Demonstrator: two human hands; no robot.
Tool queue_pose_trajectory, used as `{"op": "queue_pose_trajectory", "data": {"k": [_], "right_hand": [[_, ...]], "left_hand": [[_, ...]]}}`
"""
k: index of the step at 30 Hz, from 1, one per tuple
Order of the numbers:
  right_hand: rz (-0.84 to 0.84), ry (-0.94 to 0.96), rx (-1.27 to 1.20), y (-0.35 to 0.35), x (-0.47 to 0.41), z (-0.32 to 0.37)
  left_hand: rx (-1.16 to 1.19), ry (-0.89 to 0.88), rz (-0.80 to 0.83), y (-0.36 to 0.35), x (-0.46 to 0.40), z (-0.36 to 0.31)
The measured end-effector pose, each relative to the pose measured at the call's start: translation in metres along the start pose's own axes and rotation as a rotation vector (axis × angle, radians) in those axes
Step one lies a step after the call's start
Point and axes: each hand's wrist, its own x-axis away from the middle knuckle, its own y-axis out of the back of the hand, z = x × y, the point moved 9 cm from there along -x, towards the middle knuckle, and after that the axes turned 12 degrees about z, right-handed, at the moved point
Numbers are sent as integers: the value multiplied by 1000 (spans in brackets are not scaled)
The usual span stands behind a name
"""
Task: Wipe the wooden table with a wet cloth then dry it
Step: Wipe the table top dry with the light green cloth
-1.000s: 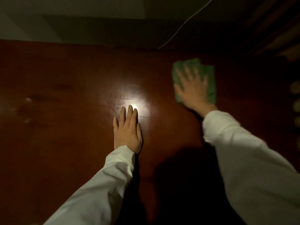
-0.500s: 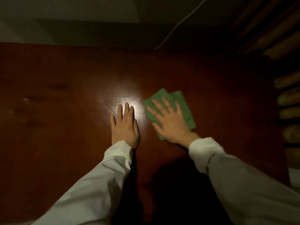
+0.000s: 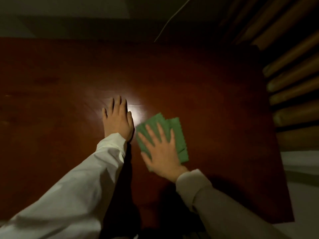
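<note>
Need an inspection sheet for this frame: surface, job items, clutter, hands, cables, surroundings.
Surface: table, dark red wood, glossy, bright glare by the left hand.
Job items: green cloth, folded, flat on the table.
Clutter: nothing seen.
Hands: left hand flat on the table, fingers straight; right hand pressing flat on the cloth, fingers spread.
Cables: white cable beyond the far edge.
Surroundings: wooden slats at right; dim room.

2 hands are showing: 1 left hand (image 3: 119, 120) and 1 right hand (image 3: 161, 152). 1 green cloth (image 3: 177, 135) is lying on 1 wooden table (image 3: 215, 100). 1 thin white cable (image 3: 172, 16) is trailing beyond.
</note>
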Motion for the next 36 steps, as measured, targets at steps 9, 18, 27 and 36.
{"op": "queue_pose_trajectory", "data": {"k": [9,18,27,36], "right_hand": [[18,-586,-239,-4,53,-187],[45,-256,-103,-38,102,-42],[53,-503,-166,-74,192,-152],[47,-352,-158,-79,193,-68]], "left_hand": [[-31,-123,39,3,29,-24],[175,-301,105,-54,135,-95],[-9,-361,192,-100,190,-115],[-173,-316,191,-116,196,-119]]}}
